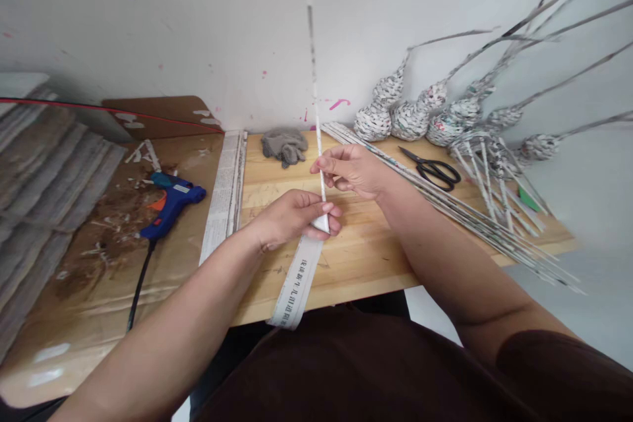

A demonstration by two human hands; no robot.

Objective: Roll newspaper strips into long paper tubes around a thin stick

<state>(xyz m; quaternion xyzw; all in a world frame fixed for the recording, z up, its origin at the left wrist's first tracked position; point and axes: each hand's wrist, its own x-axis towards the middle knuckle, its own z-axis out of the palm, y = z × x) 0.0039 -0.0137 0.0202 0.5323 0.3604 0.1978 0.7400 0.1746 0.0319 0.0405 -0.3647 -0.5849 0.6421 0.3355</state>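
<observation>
A thin paper tube (316, 99) stands nearly upright in front of me, its top end blurred against the wall. My right hand (349, 170) pinches the tube partway up between thumb and fingers. Lower down, my left hand (299, 214) is closed on the tube's bottom end, where it widens into a flat newspaper strip (297, 283). Printed characters show on the strip, which hangs down past the table's front edge. The wooden table (366, 264) lies beneath both hands.
Left are stacked newspapers (44, 178), a blue glue gun (171, 208) and newspaper strips (225, 191). A grey cloth (285, 146) lies behind my hands. On the right are paper tubes (445, 208), black scissors (432, 168) and several woven paper gourds (409, 120) with long stems.
</observation>
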